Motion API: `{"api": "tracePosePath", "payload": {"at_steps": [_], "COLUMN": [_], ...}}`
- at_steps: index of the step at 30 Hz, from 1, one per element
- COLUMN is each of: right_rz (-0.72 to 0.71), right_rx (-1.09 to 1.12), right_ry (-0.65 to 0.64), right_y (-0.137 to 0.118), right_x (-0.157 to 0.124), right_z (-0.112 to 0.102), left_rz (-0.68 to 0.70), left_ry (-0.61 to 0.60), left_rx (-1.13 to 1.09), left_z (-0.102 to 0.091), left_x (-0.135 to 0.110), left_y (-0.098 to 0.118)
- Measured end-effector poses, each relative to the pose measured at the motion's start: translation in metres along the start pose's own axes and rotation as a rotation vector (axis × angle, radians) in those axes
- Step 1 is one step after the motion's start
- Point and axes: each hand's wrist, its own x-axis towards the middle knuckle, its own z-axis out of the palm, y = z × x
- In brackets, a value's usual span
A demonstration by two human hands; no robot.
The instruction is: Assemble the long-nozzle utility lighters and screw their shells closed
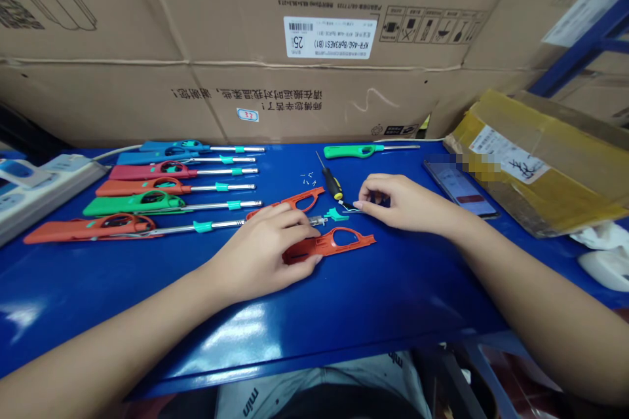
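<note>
Head view, findings by descending size. Cardboard cartons [196, 46] wall off the 12 o'clock edge of the blue bench [393, 288]. A row of assembled lighters [162, 186] lies at 10 o'clock, and a single green lighter [366, 150] at 12 o'clock.

The left hand [265, 249] sits at bench centre. Its grip is closed, fingers above and thumb below, on the near end of the lower orange shell half [344, 242], which lies flat. The second shell half [299, 200] lies just beyond it, toward 12 o'clock.

The right hand [398, 203], at 2 o'clock of the shell, has a narrow pinch grip shut on a small pale part [350, 205]. That part is just beside the teal piece [336, 214] and the screwdriver [333, 184] tip. Loose screws [308, 178] lie at 11 o'clock of the screwdriver.

Judgement: the work in hand is fine handling of the opened lighter's inner parts. It is best done with the shell pinned flat, the pinch kept light and low over the bench, and sleeves and wrists kept off the screws.
</note>
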Motion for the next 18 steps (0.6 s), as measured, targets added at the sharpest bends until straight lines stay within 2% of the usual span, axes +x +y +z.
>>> {"api": "tracePosePath", "payload": {"at_steps": [6,13,18], "right_rz": [-0.025,-0.047,-0.185], "right_rx": [-0.032,0.028,0.097], "right_ry": [-0.151,-0.018,-0.012], "right_y": [0.004,-0.002,-0.008], "right_x": [-0.002,-0.005,-0.009], "right_z": [-0.004,-0.016,-0.017], "left_rz": [0.001,0.002,-0.004], "left_ry": [0.0,-0.007,0.065], "left_rx": [0.007,0.008,-0.013], "left_z": [0.001,0.002,0.004], "left_x": [0.002,0.001,0.001], "left_y": [-0.002,-0.004,-0.002]}}
